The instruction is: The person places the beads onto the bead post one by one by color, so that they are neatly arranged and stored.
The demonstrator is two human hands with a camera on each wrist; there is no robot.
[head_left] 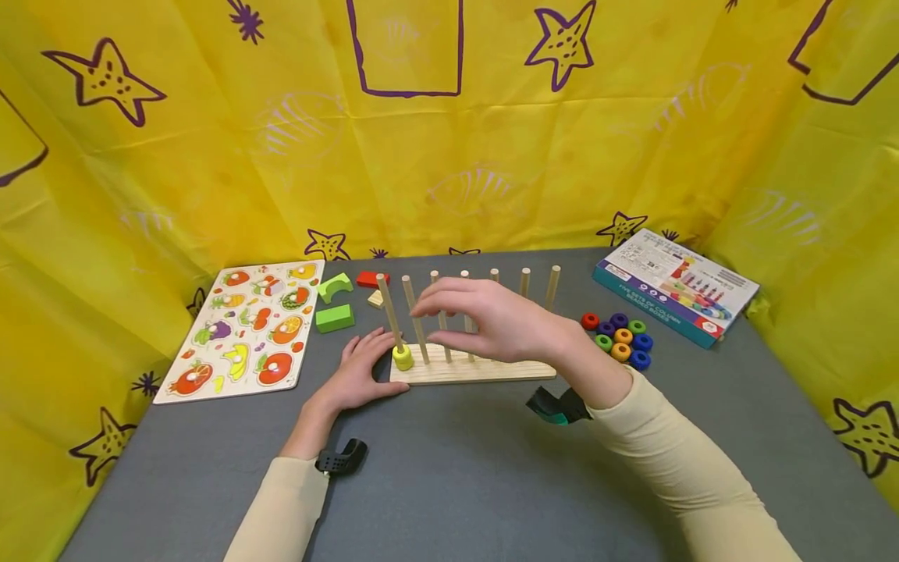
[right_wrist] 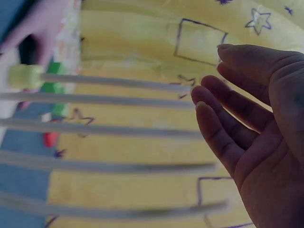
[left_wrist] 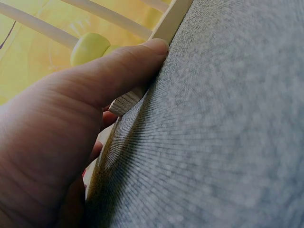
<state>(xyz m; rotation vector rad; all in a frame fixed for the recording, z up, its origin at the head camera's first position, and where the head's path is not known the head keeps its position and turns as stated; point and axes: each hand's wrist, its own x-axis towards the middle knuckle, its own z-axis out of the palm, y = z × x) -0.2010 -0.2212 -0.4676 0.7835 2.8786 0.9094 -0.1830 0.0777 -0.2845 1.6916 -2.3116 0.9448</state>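
A wooden peg board [head_left: 477,373] with a row of upright pegs stands on the table. Yellow beads [head_left: 403,359] sit at the foot of its leftmost peg. My left hand [head_left: 361,371] holds the board's left end, thumb along the front edge and fingers around the back. In the left wrist view the thumb [left_wrist: 128,61] presses against the wooden edge, partly hiding the yellow bead [left_wrist: 90,49]. Over the pegs hovers my right hand [head_left: 492,320], fingers curved and thumb apart. Nothing shows between the fingers [right_wrist: 232,109] in the right wrist view, near the peg tops.
Several coloured beads [head_left: 623,336] lie right of the board, before a flat toy box [head_left: 677,285]. To the left are a fruit puzzle board [head_left: 239,332], green blocks [head_left: 335,318], a red block [head_left: 372,279] and a small plain wooden piece [head_left: 375,299]. Yellow cloth [head_left: 421,172] hangs behind.
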